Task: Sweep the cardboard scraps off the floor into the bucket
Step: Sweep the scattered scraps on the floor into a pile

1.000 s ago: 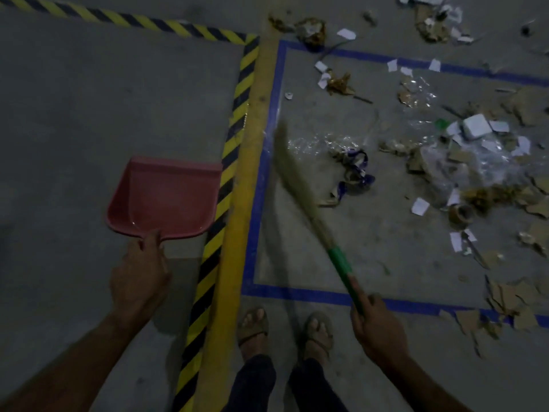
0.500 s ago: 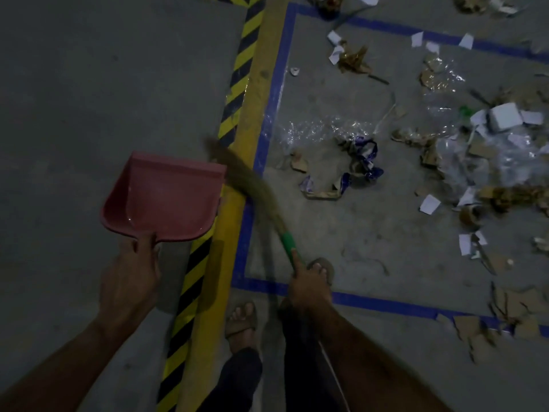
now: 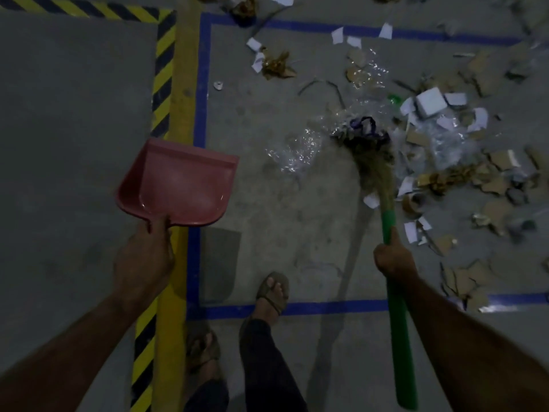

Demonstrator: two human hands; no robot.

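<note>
Brown cardboard scraps (image 3: pixel 493 181) lie scattered on the grey floor at the right, mixed with white paper bits (image 3: pixel 430 102) and clear plastic film (image 3: pixel 294 150). My right hand (image 3: pixel 393 257) grips the green handle of a straw broom (image 3: pixel 375 168). The broom's bristles press on a dark blue tangle (image 3: pixel 364 126) at the left edge of the pile. My left hand (image 3: pixel 145 260) holds the handle of a red dustpan (image 3: pixel 178 182), which hangs empty above the floor over the yellow line. No bucket is in view.
A blue tape rectangle (image 3: pixel 202 84) frames the littered area. A yellow line (image 3: pixel 182 69) and black-and-yellow hazard tape (image 3: pixel 162 69) run beside it on the left. My sandalled feet (image 3: pixel 273 289) stand at the blue line's near edge. More scraps (image 3: pixel 276 63) lie farther back.
The broom has swung from the left, near the dustpan, to the right into the edge of the pile, pushing the blue tangle and plastic film rightwards. I have stepped forward over the blue line.
</note>
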